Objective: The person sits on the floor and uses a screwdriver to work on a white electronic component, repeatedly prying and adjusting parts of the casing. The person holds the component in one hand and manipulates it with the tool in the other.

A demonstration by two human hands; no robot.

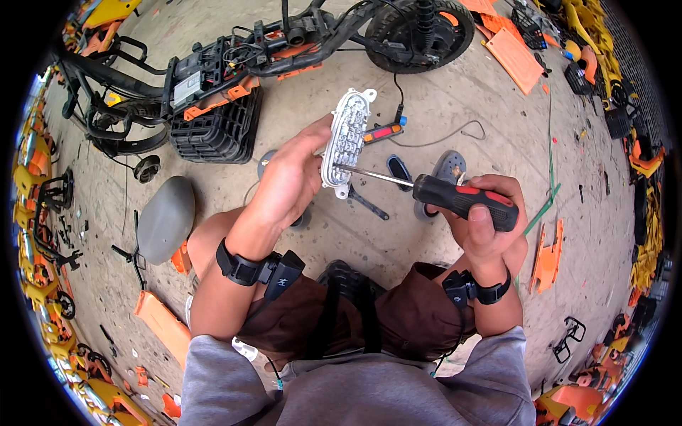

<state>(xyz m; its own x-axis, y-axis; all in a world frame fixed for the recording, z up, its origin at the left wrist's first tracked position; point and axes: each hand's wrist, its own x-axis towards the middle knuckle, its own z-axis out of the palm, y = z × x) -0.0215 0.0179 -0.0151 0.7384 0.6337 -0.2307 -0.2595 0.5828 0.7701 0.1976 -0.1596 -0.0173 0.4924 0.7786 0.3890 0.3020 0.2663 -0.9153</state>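
Note:
My left hand (290, 170) is closed round the left edge of a silvery oval lamp unit (349, 131), which stands nearly upright above the floor. A mounting tab shows at each end of it, and its face has rows of small reflector-like cells. My right hand (494, 227) grips a screwdriver (455, 200) by its black and red handle. The shaft points left, with its tip at the lower part of the lamp unit; whether it touches or sits in a gap I cannot tell. My left fingers are mostly hidden behind the unit.
Beyond my hands lies a stripped vehicle frame (277, 60) with a black wheel (419, 35) and a black crate (217, 131). A red and yellow light (383, 133) on a cable, a grey seat (167, 219) and orange panels (515, 60) lie around. Yellow parts (650, 234) line the rim.

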